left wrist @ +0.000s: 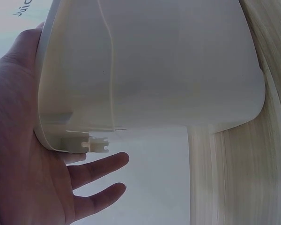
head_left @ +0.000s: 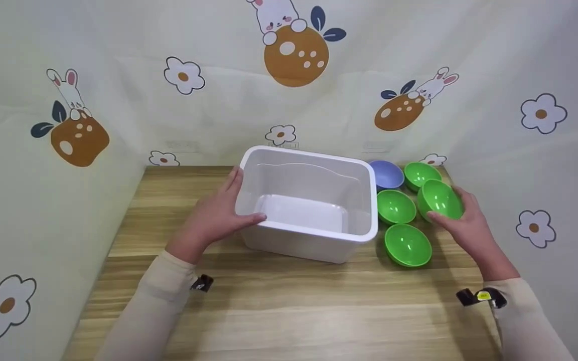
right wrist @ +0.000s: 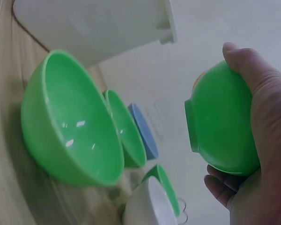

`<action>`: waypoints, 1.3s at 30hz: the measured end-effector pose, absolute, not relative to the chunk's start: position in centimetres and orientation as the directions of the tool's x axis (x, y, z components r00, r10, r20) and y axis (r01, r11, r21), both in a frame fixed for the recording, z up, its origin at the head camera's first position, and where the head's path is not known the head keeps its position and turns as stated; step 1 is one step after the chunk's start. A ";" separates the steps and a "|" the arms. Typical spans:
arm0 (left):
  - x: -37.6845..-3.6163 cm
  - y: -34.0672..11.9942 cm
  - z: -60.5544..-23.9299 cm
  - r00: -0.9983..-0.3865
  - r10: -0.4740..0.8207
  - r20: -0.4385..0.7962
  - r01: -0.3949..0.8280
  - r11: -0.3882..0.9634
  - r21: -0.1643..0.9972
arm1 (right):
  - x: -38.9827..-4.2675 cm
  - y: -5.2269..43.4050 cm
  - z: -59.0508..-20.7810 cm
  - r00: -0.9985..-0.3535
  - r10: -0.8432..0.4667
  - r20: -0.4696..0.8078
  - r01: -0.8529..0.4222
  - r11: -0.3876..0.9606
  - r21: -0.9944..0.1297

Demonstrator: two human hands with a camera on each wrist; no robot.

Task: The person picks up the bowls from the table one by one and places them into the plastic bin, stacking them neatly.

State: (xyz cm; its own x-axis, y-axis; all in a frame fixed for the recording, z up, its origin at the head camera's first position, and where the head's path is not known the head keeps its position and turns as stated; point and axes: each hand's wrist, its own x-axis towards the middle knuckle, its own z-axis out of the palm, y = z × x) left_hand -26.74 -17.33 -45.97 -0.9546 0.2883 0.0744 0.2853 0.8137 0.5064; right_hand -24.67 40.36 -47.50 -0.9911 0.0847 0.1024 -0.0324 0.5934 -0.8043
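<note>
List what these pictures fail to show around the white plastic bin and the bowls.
- Left hand on the white plastic bin: its palm is hidden by its own back in the head view.
- White bowl: cut off by the right wrist view's bottom edge; not visible in the head view.
- Lifted green plastic bowl: its underside is covered by the right hand.
- Blue bowl: partly behind the bin's rim.

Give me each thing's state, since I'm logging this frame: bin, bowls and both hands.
White bin: upright, empty, on the wooden table.
Left hand: holds the bin's left rim.
Right hand: grips a green bowl.
Held green bowl: lifted and tilted.
Three other green bowls: upright, empty, on the table.
Blue bowl: upright, empty, behind them.
</note>
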 end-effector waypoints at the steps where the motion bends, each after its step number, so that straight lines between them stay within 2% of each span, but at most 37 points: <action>1: -26.7 -17.3 -46.0 -0.955 0.288 0.075 0.285 0.814 0.506 | -24.8 40.0 -47.2 -0.992 0.074 0.106 -0.043 0.588 -0.807; 9: -26.8 -17.3 -46.0 -0.956 0.289 0.058 0.277 0.815 0.509 | -25.9 37.1 -45.4 -0.993 -0.015 0.119 -0.107 0.559 -0.822; 17: -26.8 -17.4 -45.9 -0.955 0.290 0.056 0.277 0.811 0.516 | -26.6 34.0 -43.5 -0.976 -0.092 0.198 -0.211 0.638 -0.741; 21: -26.8 -17.4 -46.0 -0.955 0.290 0.058 0.278 0.810 0.516 | -27.1 32.7 -42.9 -0.972 -0.136 0.191 -0.234 0.606 -0.760; 39: -26.7 -17.3 -46.1 -0.953 0.290 0.082 0.290 0.810 0.510 | -29.2 28.0 -41.2 -0.931 -0.310 0.194 -0.349 0.595 -0.724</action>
State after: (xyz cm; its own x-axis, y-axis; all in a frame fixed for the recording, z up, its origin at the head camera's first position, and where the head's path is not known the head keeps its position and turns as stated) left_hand -26.71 -17.33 -46.07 -0.9534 0.2904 0.0819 0.2905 0.8096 0.5102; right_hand -29.25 28.03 -41.24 -0.9306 -0.3103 0.1941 -0.3493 0.5945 -0.7242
